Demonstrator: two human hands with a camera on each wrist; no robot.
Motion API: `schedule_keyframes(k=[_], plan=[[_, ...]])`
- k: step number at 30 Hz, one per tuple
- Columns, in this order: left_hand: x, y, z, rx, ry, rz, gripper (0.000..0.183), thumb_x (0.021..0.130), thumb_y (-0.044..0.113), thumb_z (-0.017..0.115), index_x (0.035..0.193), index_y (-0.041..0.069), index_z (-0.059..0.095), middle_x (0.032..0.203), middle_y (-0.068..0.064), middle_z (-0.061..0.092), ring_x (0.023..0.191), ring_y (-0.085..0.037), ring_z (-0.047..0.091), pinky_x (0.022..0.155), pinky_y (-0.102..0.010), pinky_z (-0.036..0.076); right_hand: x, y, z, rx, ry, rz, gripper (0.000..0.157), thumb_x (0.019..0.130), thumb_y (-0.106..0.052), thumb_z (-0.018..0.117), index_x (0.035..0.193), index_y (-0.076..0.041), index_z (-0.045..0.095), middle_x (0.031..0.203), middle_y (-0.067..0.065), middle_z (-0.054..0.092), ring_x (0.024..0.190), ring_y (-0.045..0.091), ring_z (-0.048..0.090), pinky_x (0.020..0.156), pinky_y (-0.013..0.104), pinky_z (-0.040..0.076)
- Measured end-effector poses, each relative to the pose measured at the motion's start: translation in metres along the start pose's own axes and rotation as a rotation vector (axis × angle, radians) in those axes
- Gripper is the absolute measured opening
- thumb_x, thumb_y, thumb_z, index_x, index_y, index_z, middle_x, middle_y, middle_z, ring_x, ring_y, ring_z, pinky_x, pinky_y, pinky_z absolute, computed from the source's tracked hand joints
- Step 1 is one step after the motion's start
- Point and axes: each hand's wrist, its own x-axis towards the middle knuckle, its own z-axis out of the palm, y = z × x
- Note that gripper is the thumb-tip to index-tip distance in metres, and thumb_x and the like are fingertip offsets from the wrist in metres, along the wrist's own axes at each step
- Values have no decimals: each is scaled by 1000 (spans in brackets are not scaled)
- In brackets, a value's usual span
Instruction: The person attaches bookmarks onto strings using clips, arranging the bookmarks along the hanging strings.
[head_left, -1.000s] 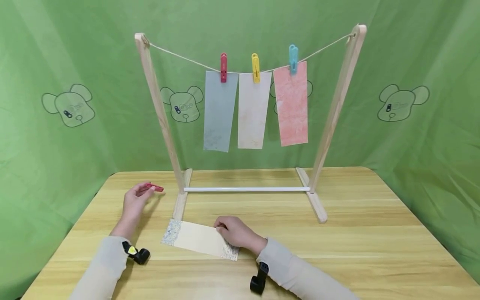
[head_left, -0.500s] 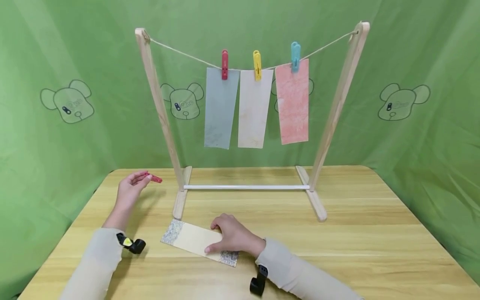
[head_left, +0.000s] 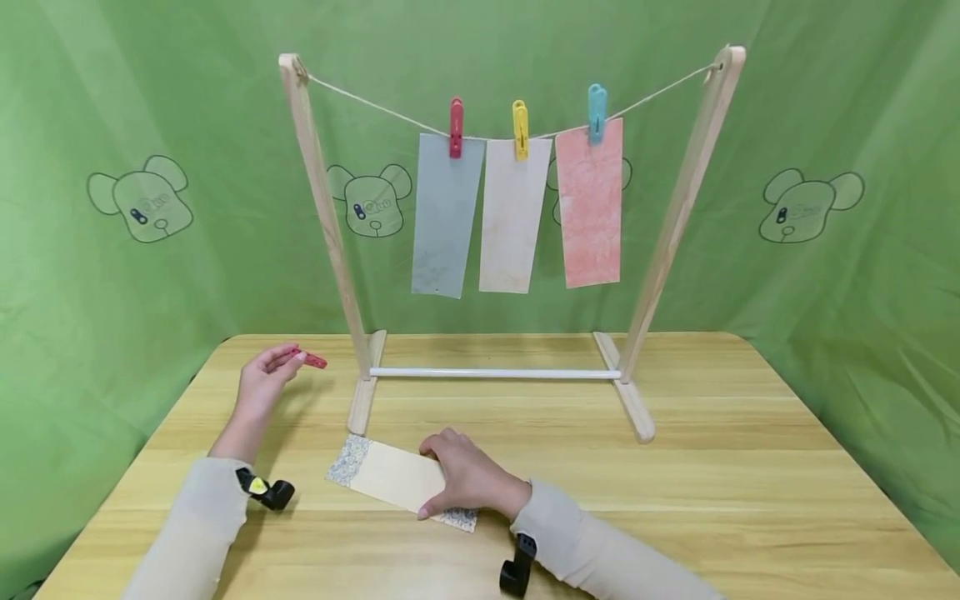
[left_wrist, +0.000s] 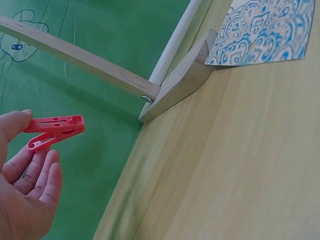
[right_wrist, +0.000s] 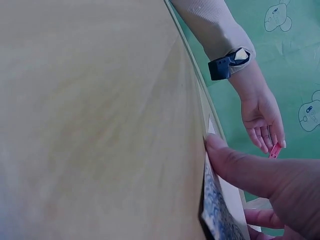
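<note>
My left hand (head_left: 261,382) pinches a red clothespin (head_left: 311,359) by its handle end, above the table's back left. In the left wrist view the clothespin (left_wrist: 60,129) lies between thumb and fingers, its nose pointing away from the hand. A cream card (head_left: 396,477) with blue-patterned ends lies before the left foot of the wooden stand. My right hand (head_left: 471,477) spans this card near its right end, thumb at the near long edge and fingers at the far one. The right wrist view shows the thumb against the edge of the card (right_wrist: 220,210).
A wooden stand (head_left: 322,196) carries a sagging string (head_left: 367,102). From it hang a grey-blue card (head_left: 447,217), a white card (head_left: 514,218) and a pink card (head_left: 591,208), held by red, yellow and blue clothespins. A white rod (head_left: 495,374) joins the stand's feet.
My right hand has spread from the card's far edge to grip across both long edges. The card turned slightly. My left hand rose a little, still holding the red clothespin.
</note>
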Motion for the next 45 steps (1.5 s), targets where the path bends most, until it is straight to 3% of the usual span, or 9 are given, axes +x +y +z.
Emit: schedule_keyframes(k=[4,9,14,22,29,37,45], plan=[[1,-1,0,-11,-6,7,56,89,23,67,130,-8,46,87,22,60,86,6,56,77,-8,48,2,2,-1,75,-8,7,68,65,-37,86,118,-7,54,103,-2,58,89,8,52,82,23,48],[-2,2,-2,-34,-7,1,50,89,21,66,127,-6,48,88,21,61,86,5,57,79,-10,49,3,8,1,252,35,26,30,77,-19,78,97,-7,59,79,-5,56,66,5,47,64,19,45],[-9,11,-5,-35,3,1,38,88,20,67,120,3,56,88,19,61,86,4,57,79,-9,48,4,10,4,324,82,-4,4,88,-8,64,85,-7,62,70,-5,51,60,4,42,59,18,41],[-16,39,-3,-64,-56,91,21,87,15,68,107,15,62,88,19,64,86,3,59,79,-8,47,5,18,1,420,89,-9,6,89,-6,61,85,-5,65,71,-4,55,63,6,47,58,18,43],[-19,72,8,-54,-134,153,20,87,16,69,104,19,61,92,15,64,89,0,59,81,-9,47,8,25,-19,632,140,4,11,91,-9,58,95,-1,65,79,1,57,71,11,49,62,19,45],[-20,113,22,66,-179,235,39,89,18,66,122,0,54,94,16,62,91,-1,58,84,-10,46,17,23,-47,646,353,23,12,91,-8,58,100,-1,63,82,5,58,72,13,49,61,18,45],[-18,164,30,139,-229,311,41,90,21,64,124,-1,54,97,13,63,94,-3,59,91,-15,45,30,14,-78,691,563,78,14,91,-4,58,103,0,63,90,8,60,79,15,52,69,21,47]])
